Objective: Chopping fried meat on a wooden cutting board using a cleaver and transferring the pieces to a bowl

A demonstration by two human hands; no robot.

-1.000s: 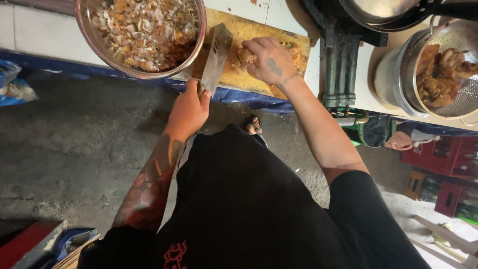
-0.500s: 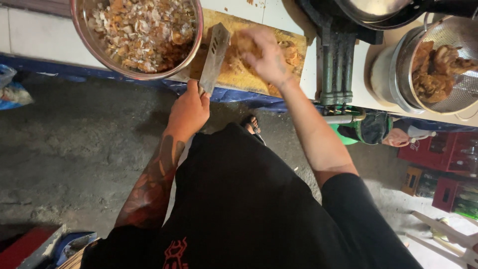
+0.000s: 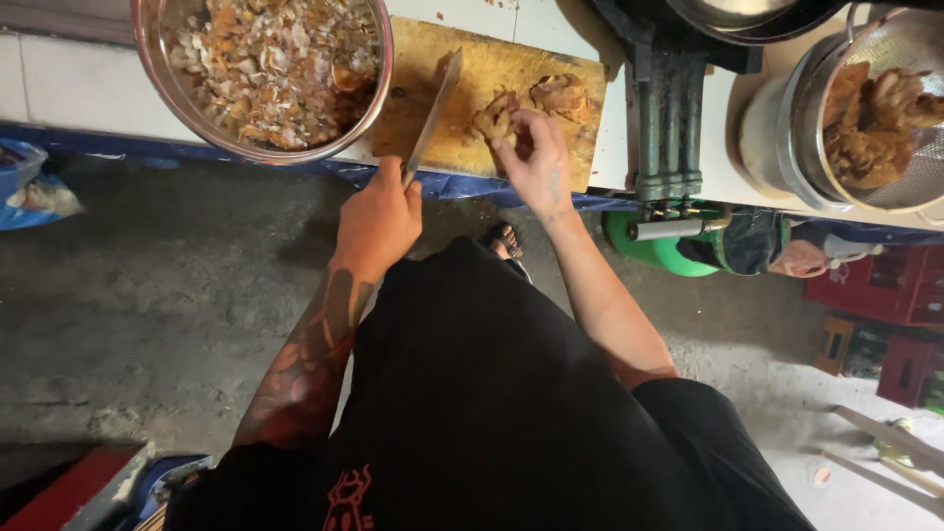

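The left hand (image 3: 379, 221) grips a cleaver (image 3: 433, 113) over the wooden board (image 3: 472, 138), the right hand (image 3: 536, 157) pinches fried meat (image 3: 497, 113) there, between a steel bowl (image 3: 379, 93) of chopped scraps and a mesh strainer (image 3: 910, 182) holding fried pieces.

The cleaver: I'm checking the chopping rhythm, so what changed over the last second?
The steel cleaver in the left hand turned from flat-faced to edge-down on the wooden cutting board. The right hand shifted on the browned meat piece. The left hand's grip and the metal bowl of scraps stayed.
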